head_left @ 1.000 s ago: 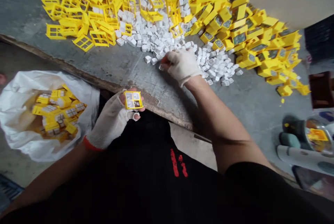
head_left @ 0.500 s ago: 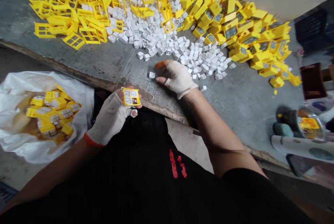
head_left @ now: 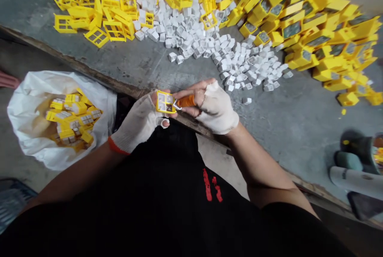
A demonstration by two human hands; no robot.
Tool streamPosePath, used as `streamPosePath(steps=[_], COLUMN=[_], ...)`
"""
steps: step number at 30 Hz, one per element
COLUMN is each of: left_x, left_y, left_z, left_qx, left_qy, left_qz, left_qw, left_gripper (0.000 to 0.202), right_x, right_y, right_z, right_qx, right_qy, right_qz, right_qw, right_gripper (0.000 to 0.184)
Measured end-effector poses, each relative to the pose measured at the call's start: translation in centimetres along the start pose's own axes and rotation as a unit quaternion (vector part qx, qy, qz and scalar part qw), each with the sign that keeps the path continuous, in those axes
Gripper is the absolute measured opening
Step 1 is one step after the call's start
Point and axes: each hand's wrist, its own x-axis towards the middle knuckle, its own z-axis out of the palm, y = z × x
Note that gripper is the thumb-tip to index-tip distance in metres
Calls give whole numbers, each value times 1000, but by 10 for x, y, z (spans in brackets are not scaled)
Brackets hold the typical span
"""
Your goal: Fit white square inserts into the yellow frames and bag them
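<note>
Left of our left hand (head_left: 137, 123) we have a white plastic sack (head_left: 26, 129) holding yellow-and-white pieces (head_left: 73, 119), with a blue plastic object (head_left: 13, 205) below it. Just beyond our right hand (head_left: 214, 107) spreads a grey concrete slab (head_left: 287, 117) with a worn edge, and far to the right lies a pale roll (head_left: 357, 181)

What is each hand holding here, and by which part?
The left hand holds a yellow plastic frame by its edge; the right hand grips a small tool by its orange handle, its metal tip at the frame.
</note>
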Motion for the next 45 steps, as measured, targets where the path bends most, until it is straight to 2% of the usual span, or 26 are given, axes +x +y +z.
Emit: streamPosePath(steps=[4, 7, 9, 11, 15, 18, 21, 24, 26, 27, 28, 30, 32, 34, 37, 39, 42, 45], left_x=[5, 8, 9, 12, 17, 18, 17, 17, 17, 16, 16, 15, 16, 19, 25, 27, 24, 20], left_y=[5, 13, 18, 20, 17, 14, 16, 23, 29, 31, 32, 32, 27, 20, 13, 12, 18, 23], left_z=[-1, -2, -1, 0, 4, 9, 13, 14, 15, 15, 14, 13, 8, 1, -6, -6, 2, 12], left_qx=[39, 72, 96, 106, 74, 59, 26, -11, -12, -6, 1, 13, 18, 15, 3, -6, -2, 15], left_qy=[-48, -71, -64, -40, -17, 2, 45, 63, 70, 78, 89, 112, 133, 148, 159, 159, 165, 177], left_qz=[-67, -171, -232, -257, -251, -234, -186, -124, -84, -67, -55, -40, -39, -44, -57, -65, -62, -35], left_qw=[996, 980, 966, 960, 965, 971, 981, 990, 994, 995, 995, 993, 990, 988, 986, 985, 984, 984], left_gripper=[41, 36, 34, 33, 28, 27, 25, 32, 47, 54, 59, 65, 66, 63, 61, 61, 61, 57], right_x=[2, 0, -3, -7, -12, -13, -9, 3, 18, 28, 39, 62, 84, 102, 119, 125, 131, 131], right_y=[-5, -4, -2, 2, 9, 7, 5, 22, 51, 71, 93, 136, 173, 197, 216, 223, 224, 209], right_z=[1, 6, 10, 13, 13, 10, 7, -8, -28, -40, -54, -84, -112, -135, -147, -141, -127, -124], right_qx=[77, 94, 79, 29, -91, -86, -67, -62, -83, -107, -149, -222, -288, -325, -332, -326, -318, -301], right_qy=[18, 13, 0, -34, -91, -86, -84, -101, -66, -26, 26, 37, 56, 77, 67, 41, 29, 34], right_qz=[-90, -124, -145, -151, -121, -119, -116, -125, -64, 12, 123, 278, 358, 389, 400, 398, 398, 409], right_qw=[993, 988, 986, 987, 984, 985, 987, 985, 992, 994, 981, 934, 886, 859, 851, 857, 860, 861], right_gripper=[31, 37, 42, 40, 25, 22, 26, 36, 39, 40, 39, 33, 32, 37, 52, 55, 41, 34])
